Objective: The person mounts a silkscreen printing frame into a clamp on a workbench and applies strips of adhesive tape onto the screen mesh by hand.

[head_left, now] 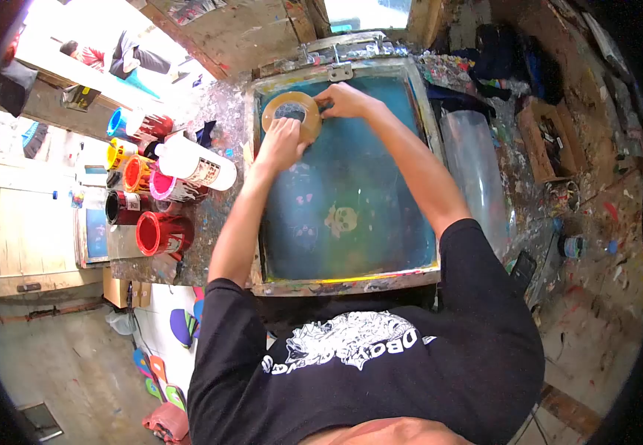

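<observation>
A framed screen with a blue-green mesh (366,178) lies in front of me, with pale skull-like shapes in its lower half. Over its upper left part is a large roll of yellowish tape (269,117). My left hand (284,142) grips the roll from its lower side, fingers reaching into the core. At the roll's right edge, my right hand (344,101) has its fingers bent together around something dark and small that I cannot make out.
Open paint cans (160,234) and a white bottle (201,165) stand left of the screen. To the right are a clear plastic sheet (477,167) and a cardboard box (551,141). A person (93,58) is at the upper left, outside.
</observation>
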`<state>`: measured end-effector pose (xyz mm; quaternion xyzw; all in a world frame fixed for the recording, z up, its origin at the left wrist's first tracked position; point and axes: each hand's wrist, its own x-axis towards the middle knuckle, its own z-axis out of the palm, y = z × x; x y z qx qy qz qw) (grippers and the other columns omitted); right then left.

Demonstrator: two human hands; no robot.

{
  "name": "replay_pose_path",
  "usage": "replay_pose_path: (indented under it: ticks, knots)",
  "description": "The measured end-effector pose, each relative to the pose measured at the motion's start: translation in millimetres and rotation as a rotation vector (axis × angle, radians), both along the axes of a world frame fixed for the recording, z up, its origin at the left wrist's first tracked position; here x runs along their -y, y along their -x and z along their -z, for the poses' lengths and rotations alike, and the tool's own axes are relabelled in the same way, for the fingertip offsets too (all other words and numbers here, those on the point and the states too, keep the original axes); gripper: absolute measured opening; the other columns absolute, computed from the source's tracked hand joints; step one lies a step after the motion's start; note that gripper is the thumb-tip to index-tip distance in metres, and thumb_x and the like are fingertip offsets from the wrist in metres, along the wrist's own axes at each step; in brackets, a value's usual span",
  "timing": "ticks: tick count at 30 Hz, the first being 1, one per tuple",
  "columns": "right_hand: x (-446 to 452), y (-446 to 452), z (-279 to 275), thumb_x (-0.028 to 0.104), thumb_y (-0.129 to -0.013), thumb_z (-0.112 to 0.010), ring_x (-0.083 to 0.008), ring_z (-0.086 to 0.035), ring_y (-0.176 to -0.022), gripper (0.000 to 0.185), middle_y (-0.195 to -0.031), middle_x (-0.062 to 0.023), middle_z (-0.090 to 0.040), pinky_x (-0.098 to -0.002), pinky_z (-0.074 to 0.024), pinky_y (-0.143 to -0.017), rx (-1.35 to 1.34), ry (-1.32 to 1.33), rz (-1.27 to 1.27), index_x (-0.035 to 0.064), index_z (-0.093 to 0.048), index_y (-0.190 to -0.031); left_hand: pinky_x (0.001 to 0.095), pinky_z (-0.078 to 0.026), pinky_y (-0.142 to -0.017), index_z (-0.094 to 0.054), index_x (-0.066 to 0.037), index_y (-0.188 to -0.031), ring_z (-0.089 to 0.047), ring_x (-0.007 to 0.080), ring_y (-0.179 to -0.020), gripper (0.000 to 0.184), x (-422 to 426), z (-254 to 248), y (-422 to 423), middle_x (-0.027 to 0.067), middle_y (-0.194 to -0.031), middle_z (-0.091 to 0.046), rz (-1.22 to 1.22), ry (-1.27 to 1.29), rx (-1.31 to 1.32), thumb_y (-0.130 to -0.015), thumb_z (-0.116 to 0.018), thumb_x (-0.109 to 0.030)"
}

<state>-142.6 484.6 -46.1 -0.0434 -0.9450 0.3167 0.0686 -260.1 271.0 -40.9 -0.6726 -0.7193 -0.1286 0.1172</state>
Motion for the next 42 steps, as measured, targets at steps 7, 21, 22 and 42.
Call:
replay_pose_path:
  ticks: [7, 21, 22, 42]
  knots:
    - [77.2, -98.1, -44.7, 0.017, -0.084, -0.080, -0.0161, -0.074, -0.080, 0.026, -0.093, -0.0128, -0.078, -0.0300, -0.0575, -0.076, -0.195, 0.487, 0.171, 0.0022, -0.078, -0.106, 0.0483, -0.048, -0.084, -0.055, 0.005, -0.100, -0.063, 0.0422, -0.097, 0.046, 70.0, -83.8, -37.5, 0.0279, -0.099, -0.062, 0.292, 0.076, 0.328, -0.094, -0.068, -0.038]
    - [167.0, -416.2, -121.4, 0.010, -0.085, -0.079, -0.0119, -0.066, -0.062, 0.015, -0.072, -0.0099, -0.073, -0.0269, -0.0517, -0.057, 0.011, 0.692, 0.677, -0.0053, -0.077, -0.087, 0.0430, -0.055, -0.070, -0.075, -0.008, -0.108, -0.068, 0.0345, -0.077, 0.046, 189.5, -254.1, -142.6, 0.0175, -0.102, -0.067, 0.001, 0.411, 0.277, -0.085, -0.076, -0.047]
    - [163.3, -425.6, -120.8, 0.008, -0.086, -0.076, -0.0125, -0.064, -0.059, 0.012, -0.072, -0.0108, -0.072, -0.0272, -0.0495, -0.054, -0.081, 0.616, 0.616, -0.0040, -0.077, -0.086, 0.0385, -0.055, -0.066, -0.076, -0.015, -0.114, -0.068, 0.0270, -0.078, 0.043, 193.8, -269.4, -152.3, 0.0143, -0.112, -0.064, 0.077, 0.293, 0.213, -0.082, -0.079, -0.044]
    - [156.3, -387.7, -167.9, 0.002, -0.082, -0.078, -0.0190, -0.070, -0.069, 0.005, -0.074, -0.0112, -0.072, -0.0316, -0.0533, -0.061, -0.003, 0.349, 0.740, -0.0014, -0.076, -0.085, 0.0330, -0.051, -0.059, -0.071, -0.020, -0.115, -0.064, 0.0200, -0.067, 0.037, 194.2, -278.7, -154.9, 0.0069, -0.099, -0.070, 0.239, -0.325, 0.157, -0.082, -0.077, -0.034]
